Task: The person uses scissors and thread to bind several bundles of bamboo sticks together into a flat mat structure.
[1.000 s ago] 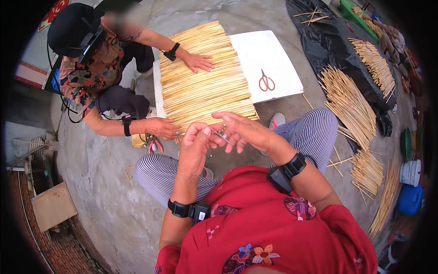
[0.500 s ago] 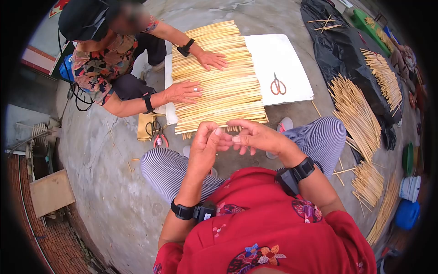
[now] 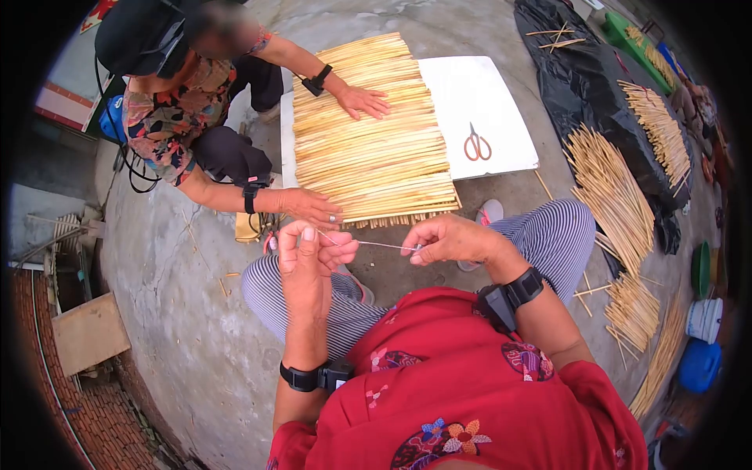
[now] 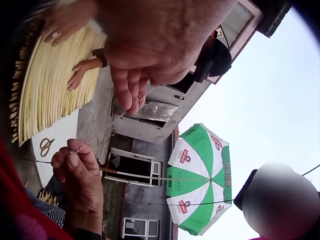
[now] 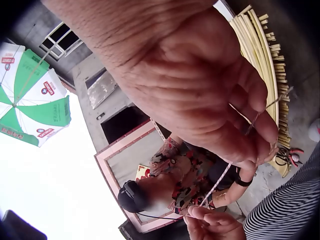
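A thin, pale twisted cord point(image 3: 384, 246) runs taut between my two hands, over my lap. My left hand point(image 3: 308, 257) pinches one end, palm turned up and fingers bent. The other end is pinched between the thumb and fingers of my right hand point(image 3: 453, 239); in the right wrist view a short tail of cord point(image 5: 285, 96) sticks out past the fingers. Just beyond my hands lies a mat of straight yellow stalks point(image 3: 368, 133) set side by side. Another person's hand point(image 3: 363, 100) rests flat on it, and their other hand point(image 3: 309, 206) is at its near left corner.
Under the mat is a white board point(image 3: 462, 94) with scissors point(image 3: 474, 139) lying on its right part. A yellow pouch point(image 3: 247, 227) is on the ground by the other person. Stalk bundles point(image 3: 615, 192) lie on and beside a black plastic sheet point(image 3: 564, 86) at right.
My hands came together, fingers meeting, and have now drawn apart sideways, stretching the cord between them. The other person's nearer hand went onto the mat, then back to its near left corner.
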`<move>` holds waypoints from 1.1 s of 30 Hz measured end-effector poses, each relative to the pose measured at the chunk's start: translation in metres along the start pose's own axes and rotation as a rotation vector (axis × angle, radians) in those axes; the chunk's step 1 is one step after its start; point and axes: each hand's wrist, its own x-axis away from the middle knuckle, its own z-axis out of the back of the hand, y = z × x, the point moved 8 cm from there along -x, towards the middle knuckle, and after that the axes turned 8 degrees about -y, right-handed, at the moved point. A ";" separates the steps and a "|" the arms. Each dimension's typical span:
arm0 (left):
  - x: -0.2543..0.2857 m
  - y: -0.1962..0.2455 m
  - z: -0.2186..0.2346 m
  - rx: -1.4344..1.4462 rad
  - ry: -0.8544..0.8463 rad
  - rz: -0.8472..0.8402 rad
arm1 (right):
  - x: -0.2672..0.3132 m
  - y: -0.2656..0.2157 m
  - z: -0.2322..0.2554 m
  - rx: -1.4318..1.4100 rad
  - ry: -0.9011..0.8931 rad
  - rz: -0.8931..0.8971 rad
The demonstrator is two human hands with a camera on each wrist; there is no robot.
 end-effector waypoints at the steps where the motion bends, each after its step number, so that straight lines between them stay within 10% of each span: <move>1: 0.004 0.008 0.004 -0.005 0.017 -0.030 | 0.001 -0.001 -0.001 -0.006 -0.017 0.028; 14: 0.040 0.027 0.068 -0.041 0.357 -0.102 | 0.014 -0.006 -0.002 -0.068 -0.087 -0.053; 33: 0.049 0.002 0.068 0.089 0.291 0.006 | 0.047 -0.034 0.063 -0.724 0.584 0.579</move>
